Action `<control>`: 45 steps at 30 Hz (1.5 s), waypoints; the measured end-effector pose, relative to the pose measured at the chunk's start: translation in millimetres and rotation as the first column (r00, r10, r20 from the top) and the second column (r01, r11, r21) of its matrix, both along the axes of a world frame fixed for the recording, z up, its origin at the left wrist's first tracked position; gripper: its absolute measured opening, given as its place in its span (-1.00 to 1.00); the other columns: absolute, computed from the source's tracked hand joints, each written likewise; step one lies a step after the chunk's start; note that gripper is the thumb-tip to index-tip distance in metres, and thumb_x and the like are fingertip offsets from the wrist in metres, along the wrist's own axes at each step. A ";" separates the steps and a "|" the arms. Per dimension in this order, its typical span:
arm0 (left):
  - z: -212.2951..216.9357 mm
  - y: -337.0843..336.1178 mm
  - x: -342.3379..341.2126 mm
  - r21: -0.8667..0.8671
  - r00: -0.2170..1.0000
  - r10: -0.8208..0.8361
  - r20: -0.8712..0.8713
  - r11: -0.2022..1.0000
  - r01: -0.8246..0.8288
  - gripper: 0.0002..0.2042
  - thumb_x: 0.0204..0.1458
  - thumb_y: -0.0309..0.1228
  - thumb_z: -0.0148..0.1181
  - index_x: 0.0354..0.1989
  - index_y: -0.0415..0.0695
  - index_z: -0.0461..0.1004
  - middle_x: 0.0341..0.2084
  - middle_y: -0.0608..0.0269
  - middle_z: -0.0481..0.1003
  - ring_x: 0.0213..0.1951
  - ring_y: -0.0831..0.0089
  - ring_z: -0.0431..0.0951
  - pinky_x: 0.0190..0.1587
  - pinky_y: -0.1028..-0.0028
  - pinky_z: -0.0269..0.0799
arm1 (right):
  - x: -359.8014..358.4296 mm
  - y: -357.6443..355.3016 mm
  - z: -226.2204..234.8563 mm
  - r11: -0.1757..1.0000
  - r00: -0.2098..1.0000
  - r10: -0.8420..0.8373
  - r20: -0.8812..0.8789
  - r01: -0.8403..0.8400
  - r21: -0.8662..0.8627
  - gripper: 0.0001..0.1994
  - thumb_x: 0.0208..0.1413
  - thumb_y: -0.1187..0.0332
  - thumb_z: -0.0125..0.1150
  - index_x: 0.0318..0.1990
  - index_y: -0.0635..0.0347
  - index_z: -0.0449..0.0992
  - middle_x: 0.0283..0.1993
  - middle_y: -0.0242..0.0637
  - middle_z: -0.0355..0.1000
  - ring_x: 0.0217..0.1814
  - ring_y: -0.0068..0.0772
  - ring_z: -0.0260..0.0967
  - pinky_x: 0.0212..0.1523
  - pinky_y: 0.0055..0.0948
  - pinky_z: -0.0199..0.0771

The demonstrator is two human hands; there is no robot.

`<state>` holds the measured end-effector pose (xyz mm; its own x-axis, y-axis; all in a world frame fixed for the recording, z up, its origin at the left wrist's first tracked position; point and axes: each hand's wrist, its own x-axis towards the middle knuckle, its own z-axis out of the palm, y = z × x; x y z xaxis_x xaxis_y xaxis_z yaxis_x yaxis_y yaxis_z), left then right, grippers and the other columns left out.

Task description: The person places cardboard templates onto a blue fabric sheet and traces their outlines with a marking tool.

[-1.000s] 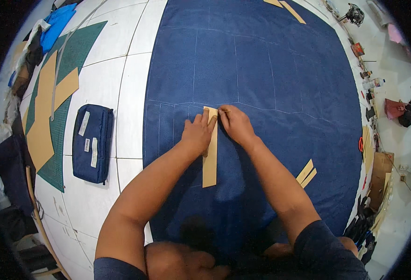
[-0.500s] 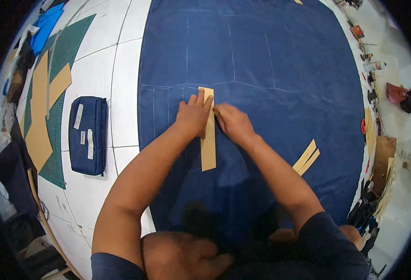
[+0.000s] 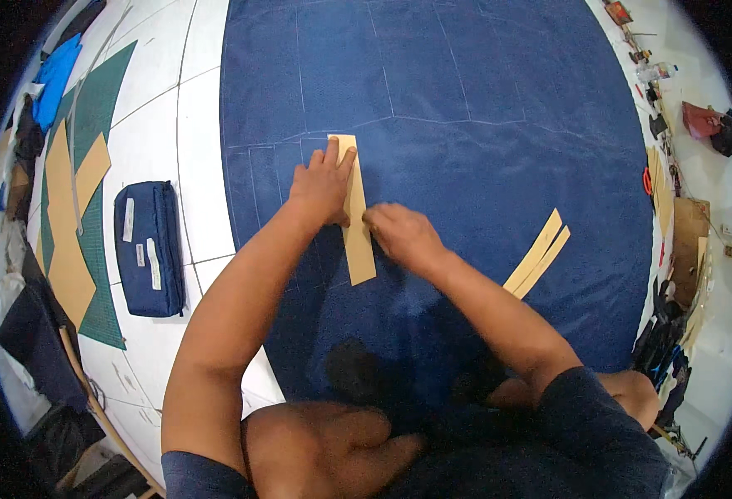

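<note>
A narrow tan card strip [image 3: 356, 204] lies lengthwise on the dark blue fabric [image 3: 466, 179]. With fingers spread, my left hand [image 3: 321, 187] presses the strip's upper part flat against the cloth. My right hand [image 3: 403, 237] is closed, its fingertips pinched at the strip's right edge about two thirds of the way down. Whatever is in that pinch is too small and hidden to make out. Thin pale lines mark the fabric above the strip and to its left. Two more tan strips [image 3: 537, 254] lie beyond my right forearm.
A navy zip case [image 3: 147, 249] rests on white floor tiles [image 3: 204, 137] at left. Beyond it, tan card pieces [image 3: 68, 224] and a long curved ruler lie on a green cutting mat [image 3: 104, 291]. Red-handled scissors [image 3: 647, 181], a clear bottle [image 3: 657, 71] and clutter line the right edge.
My right hand has slid down along the strip's right edge, toward me. The left hand still presses the strip. The whole view has shifted slightly.
</note>
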<state>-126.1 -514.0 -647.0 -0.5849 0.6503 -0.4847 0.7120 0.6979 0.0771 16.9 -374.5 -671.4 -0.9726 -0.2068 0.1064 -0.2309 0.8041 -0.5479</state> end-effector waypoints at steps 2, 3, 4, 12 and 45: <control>1.5 1.4 -0.9 -0.008 1.000 -0.003 0.003 1.000 0.003 0.30 -0.49 0.00 0.63 0.48 0.01 -0.14 0.43 -0.09 -0.08 0.28 -0.01 0.23 0.16 0.03 0.40 | -6.4 1.2 2.8 1.000 1.000 -0.025 0.007 0.024 0.016 -0.84 0.11 0.43 0.15 -0.15 0.14 0.43 -0.17 -0.21 0.45 -0.11 -0.08 0.47 -0.17 -0.14 0.52; 2.3 2.3 -1.0 -0.007 1.000 0.002 0.003 1.000 -0.001 0.31 -0.49 0.00 0.63 0.48 0.02 -0.15 0.43 -0.10 -0.08 0.29 -0.02 0.22 0.16 0.02 0.41 | -0.3 -1.3 2.0 0.999 0.999 -0.031 0.009 0.031 0.013 -0.84 0.11 0.43 0.15 -0.15 0.14 0.43 -0.17 -0.21 0.45 -0.11 -0.08 0.47 -0.17 -0.14 0.52; 2.5 2.2 -1.1 -0.010 1.000 -0.006 0.004 1.000 0.006 0.31 -0.49 0.00 0.63 0.48 0.02 -0.15 0.43 -0.10 -0.08 0.29 -0.02 0.22 0.16 0.02 0.41 | 10.8 -5.9 0.9 1.000 1.000 -0.026 0.006 0.026 0.008 -0.85 0.08 0.43 0.14 -0.18 0.13 0.42 -0.25 -0.20 0.41 -0.18 -0.06 0.45 -0.21 -0.12 0.51; 7.4 2.9 -0.1 -0.052 1.000 0.021 0.015 0.998 -0.020 0.28 -0.47 -0.01 0.63 0.48 0.05 -0.13 0.45 0.00 -0.10 0.35 0.06 0.16 0.20 0.01 0.34 | 56.8 -10.7 1.8 0.985 0.996 -0.021 -0.089 0.005 -0.174 -0.82 0.08 0.42 0.17 -0.14 0.14 0.44 -0.27 -0.16 0.43 -0.22 -0.05 0.44 -0.28 -0.10 0.47; -28.4 -57.2 66.6 0.379 0.963 -0.242 -0.119 0.885 0.269 -0.21 -0.18 0.09 0.40 0.20 -0.12 0.32 0.30 -0.06 0.19 0.38 0.00 0.10 0.44 0.02 -0.13 | 65.0 -26.6 -21.8 0.997 0.991 -0.011 -0.130 0.021 0.074 -0.83 0.09 0.34 0.24 -0.14 0.04 0.54 0.06 -0.39 0.50 0.23 -0.20 0.33 0.21 -0.07 0.22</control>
<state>-59.5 -571.2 -675.5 -0.3950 0.9097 -0.1281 0.8746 0.4151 0.2504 81.9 -401.1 -693.2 -0.9548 -0.2037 0.2163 -0.2828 0.8460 -0.4519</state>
